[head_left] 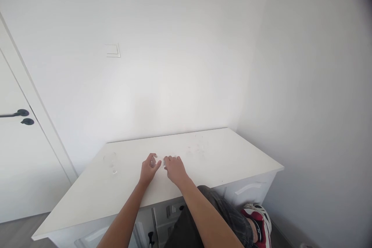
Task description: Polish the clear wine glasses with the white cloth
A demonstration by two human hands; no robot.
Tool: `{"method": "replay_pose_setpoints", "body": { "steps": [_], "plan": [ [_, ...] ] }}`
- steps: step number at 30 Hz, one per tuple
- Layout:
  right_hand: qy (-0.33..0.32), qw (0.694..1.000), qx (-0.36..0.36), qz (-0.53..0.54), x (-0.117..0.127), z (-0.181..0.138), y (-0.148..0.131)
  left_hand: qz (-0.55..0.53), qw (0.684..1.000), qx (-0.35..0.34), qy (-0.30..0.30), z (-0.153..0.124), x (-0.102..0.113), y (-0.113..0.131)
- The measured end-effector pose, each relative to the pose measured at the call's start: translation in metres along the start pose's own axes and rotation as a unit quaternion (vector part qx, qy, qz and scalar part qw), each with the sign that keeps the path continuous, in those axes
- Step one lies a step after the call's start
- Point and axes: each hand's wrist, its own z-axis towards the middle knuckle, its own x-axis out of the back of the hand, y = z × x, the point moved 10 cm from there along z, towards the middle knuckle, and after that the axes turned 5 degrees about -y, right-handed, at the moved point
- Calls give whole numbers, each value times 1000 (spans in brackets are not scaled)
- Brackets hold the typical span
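Note:
My left hand (148,167) is over the white tabletop, its fingers and thumb curved around a small clear object (152,162), glass-like, whose kind I cannot make out. Close beside it, my right hand (174,168) has its fingers bent down over another small clear piece (164,162), mostly hidden by the fingers. A narrow gap separates the two hands. To the left on the table, a transparent glass (110,161) shows only as a faint outline. Faint clear shapes with reddish specks (196,148) lie to the right, beyond my right hand.
The white cabinet top (232,155) ends against a white wall (180,66), with a corner at right. A light switch (112,49) is on the wall. At left stands a door with a black handle (21,112). My knee and a red-and-white shoe (258,221) are below the front edge.

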Motion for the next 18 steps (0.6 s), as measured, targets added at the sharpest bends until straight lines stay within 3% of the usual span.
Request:
{"method": "replay_pose_setpoints", "body": {
  "steps": [3, 7, 10, 13, 18],
  "plan": [
    [-13, 1000, 14, -13, 1, -1, -7, 2, 999, 40, 2, -8, 3, -5],
    [-103, 984, 1, 146, -14, -2, 0, -120, 986, 19, -118, -26, -1, 2],
    [-108, 972, 46, 203, -16, -2, -4, -116, 975, 8, -189, -41, 6, 2],
    [-96, 987, 84, 97, -18, -1, -13, -63, 969, 15, -237, -46, 8, -5],
    [-58, 983, 137, -106, -13, -2, -34, -59, 963, 119, -234, -38, 3, -28]
  ]
}}
